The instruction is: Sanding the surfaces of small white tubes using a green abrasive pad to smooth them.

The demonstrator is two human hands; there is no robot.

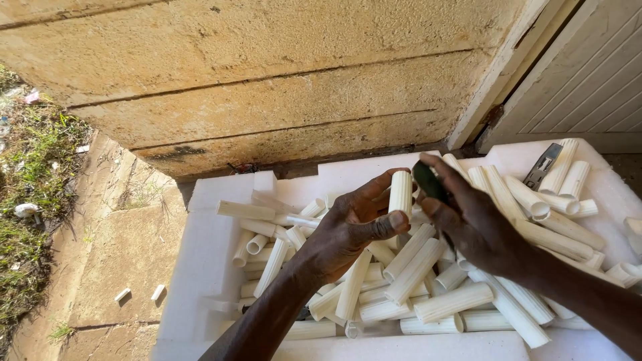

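My left hand (351, 224) holds one short, ribbed, cream tube (400, 192) upright between thumb and fingers, above a pile of similar tubes (414, 267). Close beside it on the right, my right hand (475, 224) pinches a small dark green piece (428, 180) near the top of that tube. Both hands hover over a white foam tray (200, 261) that carries the pile.
A grey flat tool (543, 166) lies among the tubes at the tray's far right corner. A rough plastered wall (267, 73) and a white door frame (501, 73) stand behind. Concrete slabs (120, 254) with two small white bits and grass (27, 180) lie to the left.
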